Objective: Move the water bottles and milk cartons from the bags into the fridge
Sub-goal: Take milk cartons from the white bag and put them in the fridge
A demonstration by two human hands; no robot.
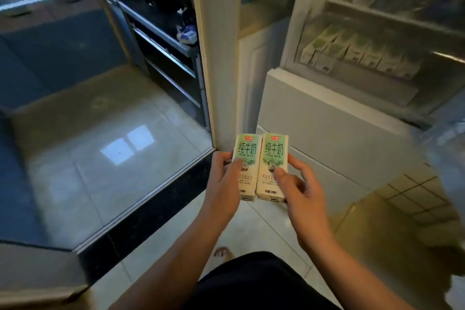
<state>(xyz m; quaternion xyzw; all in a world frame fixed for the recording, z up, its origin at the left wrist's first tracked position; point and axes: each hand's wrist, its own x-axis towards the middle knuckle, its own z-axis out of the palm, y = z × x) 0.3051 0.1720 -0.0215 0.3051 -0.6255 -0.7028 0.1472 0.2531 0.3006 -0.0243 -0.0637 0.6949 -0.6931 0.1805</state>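
Two white-and-green milk cartons stand side by side in front of me. My left hand [224, 184] grips the left milk carton [247, 156], thumb across its front. My right hand [299, 191] grips the right milk carton [273, 158] the same way. The open fridge [327, 118] is ahead on the right, above and beyond the cartons. On its lower shelf lies a row of several similar milk cartons [359, 54]. Upper shelves hold blurred packages.
The open fridge door [214, 45] stands edge-on just left of the cartons. Beyond it is a kitchen with a dark counter and oven [166, 40]. A raised dark threshold [151, 206] crosses the glossy tile floor on the left. Something pale and blurred sits at far right.
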